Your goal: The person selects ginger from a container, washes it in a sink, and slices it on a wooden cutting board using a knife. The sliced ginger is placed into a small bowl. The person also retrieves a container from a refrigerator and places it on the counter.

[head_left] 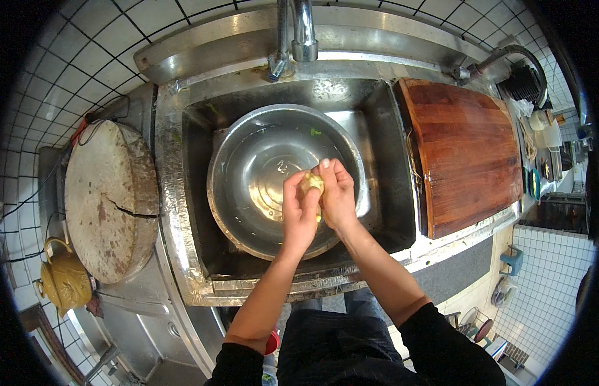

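I saw two bare hands point(301, 217) grasping one rounded pale-yellow lump point(313, 183) over one round steel basin point(230, 165). Fingers point(291, 188) partly hid it.

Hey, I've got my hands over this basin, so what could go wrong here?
The small yellowish piece between your left hand and right hand could slip and drop into the metal basin below. If it falls in, the green scrap there might cling to it.
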`<action>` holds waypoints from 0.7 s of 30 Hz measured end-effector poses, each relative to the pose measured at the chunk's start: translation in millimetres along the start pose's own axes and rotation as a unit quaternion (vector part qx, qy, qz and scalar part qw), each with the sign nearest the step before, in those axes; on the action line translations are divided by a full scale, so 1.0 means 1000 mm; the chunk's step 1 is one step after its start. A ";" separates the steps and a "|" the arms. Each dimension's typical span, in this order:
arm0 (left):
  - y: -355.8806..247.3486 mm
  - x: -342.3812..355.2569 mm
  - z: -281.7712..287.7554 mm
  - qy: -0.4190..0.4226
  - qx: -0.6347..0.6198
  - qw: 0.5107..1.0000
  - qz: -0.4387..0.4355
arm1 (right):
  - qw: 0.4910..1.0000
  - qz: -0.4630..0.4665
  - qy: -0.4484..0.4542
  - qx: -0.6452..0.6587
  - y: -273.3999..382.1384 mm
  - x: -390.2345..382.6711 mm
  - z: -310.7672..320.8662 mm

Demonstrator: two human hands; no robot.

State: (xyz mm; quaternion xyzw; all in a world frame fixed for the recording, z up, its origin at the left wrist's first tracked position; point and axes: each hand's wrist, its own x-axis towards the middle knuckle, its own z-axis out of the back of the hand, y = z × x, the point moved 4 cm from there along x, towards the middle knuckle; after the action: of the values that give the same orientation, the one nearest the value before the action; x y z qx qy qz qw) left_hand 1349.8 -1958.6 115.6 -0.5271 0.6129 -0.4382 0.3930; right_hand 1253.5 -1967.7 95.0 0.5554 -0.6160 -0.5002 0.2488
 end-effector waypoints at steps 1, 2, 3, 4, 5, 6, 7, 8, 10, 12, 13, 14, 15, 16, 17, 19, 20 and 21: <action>0.002 0.000 0.000 -0.002 0.024 0.999 -0.029 | 0.999 -0.026 0.000 0.048 0.000 -0.001 -0.003; 0.006 0.001 0.003 -0.002 0.034 0.999 -0.038 | 0.994 -0.052 0.000 0.096 0.001 -0.003 -0.007; 0.007 0.002 0.005 -0.007 0.018 1.000 -0.023 | 0.987 -0.078 0.001 0.144 0.008 -0.007 -0.013; 0.007 0.003 0.006 -0.012 0.002 1.000 -0.009 | 0.985 -0.077 0.021 0.151 0.020 -0.012 -0.019; 0.007 0.004 0.007 -0.018 -0.014 1.000 0.005 | 0.993 -0.051 0.024 0.104 0.015 -0.013 -0.016; 0.002 0.007 0.006 -0.019 0.002 1.000 -0.014 | 0.998 -0.026 0.026 0.057 0.008 -0.013 -0.013; 0.005 0.006 0.006 -0.039 -0.014 0.999 -0.003 | 1.000 -0.001 0.028 0.010 0.002 -0.014 -0.011; 0.011 0.004 0.004 -0.058 -0.029 0.998 0.008 | 0.992 0.036 0.023 -0.117 0.002 -0.015 -0.003; 0.017 0.002 0.006 -0.097 -0.050 0.993 0.053 | 0.967 0.121 0.019 -0.222 0.007 -0.016 -0.010; 0.021 0.002 0.015 -0.143 -0.120 0.972 0.140 | 0.945 0.138 0.058 -0.292 0.011 -0.015 -0.017; 0.019 0.004 0.015 -0.161 -0.156 0.957 0.185 | 0.933 0.166 0.077 -0.310 0.016 -0.015 -0.018; 0.015 0.006 0.017 -0.157 -0.154 0.946 0.240 | 0.920 0.193 0.095 -0.327 0.021 -0.016 -0.020; 0.016 0.008 0.020 -0.156 -0.176 0.936 0.263 | 0.905 0.222 0.118 -0.344 0.025 -0.016 -0.025; 0.016 0.008 0.021 -0.168 -0.186 0.925 0.287 | 0.908 0.223 0.137 -0.329 0.028 -0.016 -0.023; 0.016 0.007 0.021 -0.179 -0.197 0.913 0.311 | 0.913 0.210 0.144 -0.318 0.029 -0.015 -0.021; 0.016 0.005 0.019 -0.169 -0.217 0.904 0.328 | 0.923 0.183 0.158 -0.299 0.029 -0.014 -0.017; 0.017 0.003 0.018 -0.163 -0.227 0.899 0.336 | 0.933 0.184 0.120 -0.286 0.029 -0.015 -0.017; 0.016 0.003 0.017 -0.158 -0.207 0.915 0.307 | 0.938 0.173 0.103 -0.282 0.027 -0.014 -0.016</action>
State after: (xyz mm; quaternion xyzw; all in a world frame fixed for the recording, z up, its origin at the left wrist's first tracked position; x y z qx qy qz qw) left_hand 1360.8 -1962.6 95.1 -0.4447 0.7515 -0.0699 0.4823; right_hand 1258.9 -1963.8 128.8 0.3959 -0.5068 -0.5425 0.5405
